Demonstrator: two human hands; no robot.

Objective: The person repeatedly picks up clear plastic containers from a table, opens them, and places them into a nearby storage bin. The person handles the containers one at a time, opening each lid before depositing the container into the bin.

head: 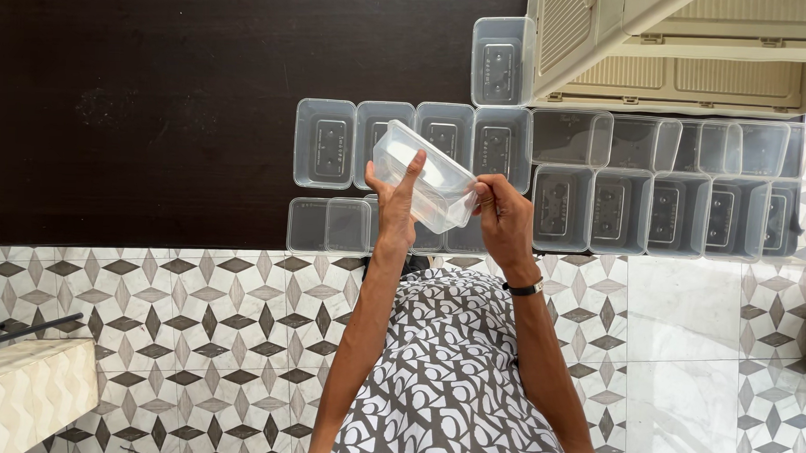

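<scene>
I hold a clear plastic tub (425, 176) up in front of me, tilted, above the edge of the dark worktop (139, 101). My left hand (395, 204) is under its near long side, thumb and forefinger spread up along the wall, the forefinger pointing straight up against it. My right hand (503, 217) pinches the end nearest it, fingertips closed on the rim and corner. It may be more than one tub nested together; I cannot tell through the clear walls.

The tub looks light and thin-walled, so I judge it will flex if squeezed mid-wall and could slip, being smooth. The rim and corners are the stiffest parts, and that is where a grip would hold best.

Below it, on the worktop, stand rows of matching tubs (618, 207), set side by side and touching, reaching off to my right. One more tub (501, 60) sits apart at the back, beside a cream plastic crate (677, 48). At the near edge lies a flat clear lid (329, 226). Past the edge is the patterned tile floor (194, 335), with my patterned clothing (451, 371) below my arms and a black watch (524, 289) on my right wrist.
</scene>
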